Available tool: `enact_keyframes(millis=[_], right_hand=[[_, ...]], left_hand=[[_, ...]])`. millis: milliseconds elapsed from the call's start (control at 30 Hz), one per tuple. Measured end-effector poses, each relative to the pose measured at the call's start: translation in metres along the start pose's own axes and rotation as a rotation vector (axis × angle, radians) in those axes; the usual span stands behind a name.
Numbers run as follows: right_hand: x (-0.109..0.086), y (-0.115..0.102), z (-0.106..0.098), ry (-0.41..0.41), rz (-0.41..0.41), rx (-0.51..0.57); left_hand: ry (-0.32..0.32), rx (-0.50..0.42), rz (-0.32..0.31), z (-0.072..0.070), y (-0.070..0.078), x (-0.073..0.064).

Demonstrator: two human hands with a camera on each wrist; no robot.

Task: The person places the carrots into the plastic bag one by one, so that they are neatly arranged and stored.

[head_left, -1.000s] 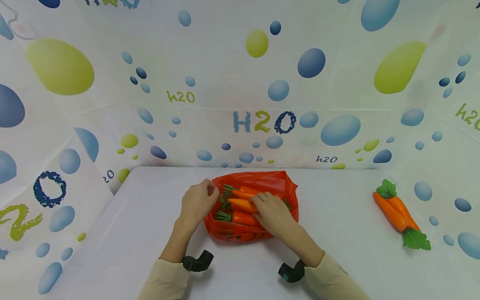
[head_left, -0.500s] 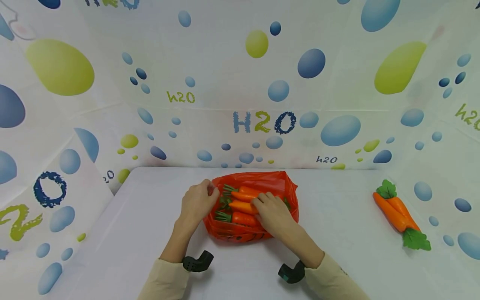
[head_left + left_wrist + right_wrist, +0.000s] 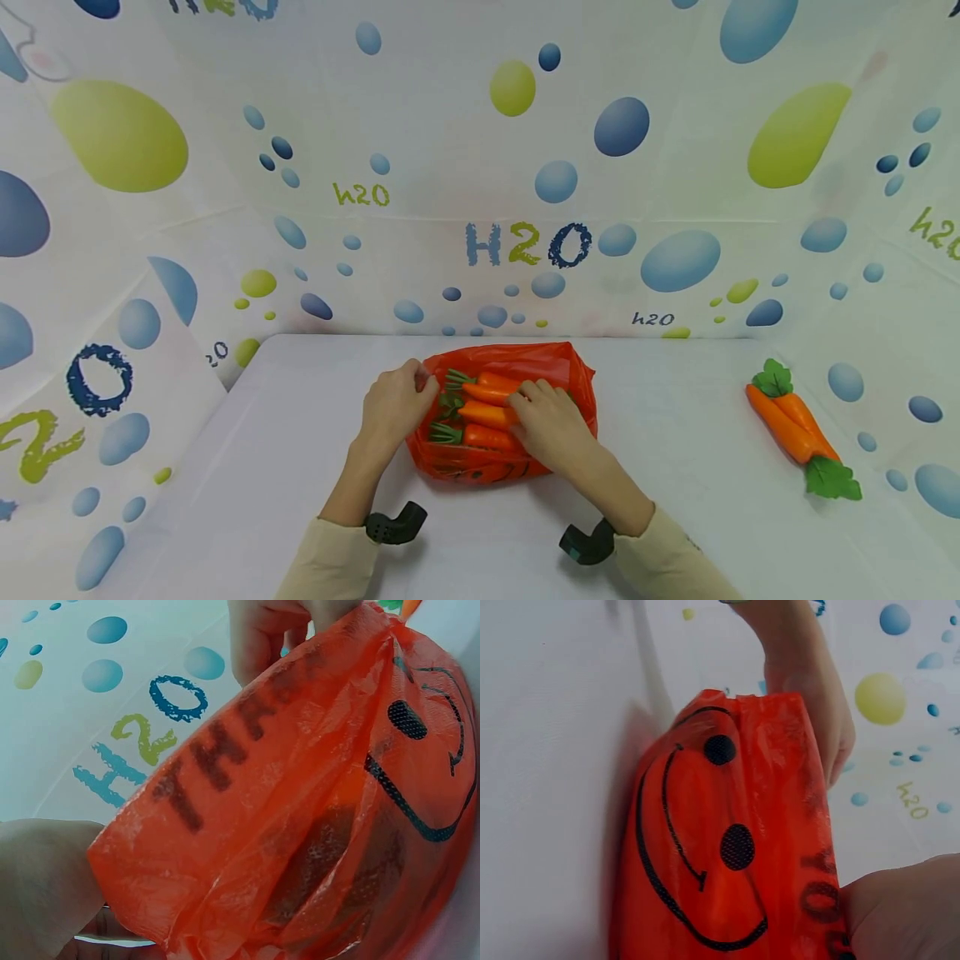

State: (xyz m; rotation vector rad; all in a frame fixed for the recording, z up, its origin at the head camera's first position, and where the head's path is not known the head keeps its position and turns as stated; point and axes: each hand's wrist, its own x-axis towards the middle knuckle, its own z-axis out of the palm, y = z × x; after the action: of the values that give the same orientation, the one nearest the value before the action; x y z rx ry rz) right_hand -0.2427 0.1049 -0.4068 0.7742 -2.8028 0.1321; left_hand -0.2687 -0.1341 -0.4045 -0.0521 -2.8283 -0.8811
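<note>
A red plastic bag [image 3: 487, 471] lies on its side in the middle of the table, its opening turned up. Several toy carrots rest inside with their green tops to the left, among them an orange carrot [image 3: 483, 414] and a redder carrot [image 3: 487, 437]. At the bag's left edge my left hand [image 3: 393, 404] pinches the plastic between thumb and fingers. My right hand [image 3: 553, 423] reaches into the opening over the right ends of the carrots, fingers loosely bent. Its fingertips are partly hidden, beside the orange carrot. In the right wrist view, the bag [image 3: 705, 840] hides the carrots.
Two more toy carrots [image 3: 795, 429] with leafy green tops lie side by side at the far right of the white table [image 3: 675, 467]. Behind the table hangs a patterned curtain [image 3: 450, 125]. A black wrist camera sits under each wrist.
The orange carrot has settled slightly lower in the bag. My right hand has slid a little to the right along it, baring more of it. My left hand stays in place.
</note>
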Motion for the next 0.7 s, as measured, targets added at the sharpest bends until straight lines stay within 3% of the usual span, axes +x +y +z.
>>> enact_keyframes(millis=[233,700], right_hand=[[0.000,0.005,-0.009,0.036,-0.003,0.051],[-0.001,0.016,-0.022,0.189,-0.004,0.092]], left_hand=[[-0.011,-0.005,-0.004,0.000,0.001,0.000],[-0.021,0.002,-0.008,0.000,0.000,0.000]])
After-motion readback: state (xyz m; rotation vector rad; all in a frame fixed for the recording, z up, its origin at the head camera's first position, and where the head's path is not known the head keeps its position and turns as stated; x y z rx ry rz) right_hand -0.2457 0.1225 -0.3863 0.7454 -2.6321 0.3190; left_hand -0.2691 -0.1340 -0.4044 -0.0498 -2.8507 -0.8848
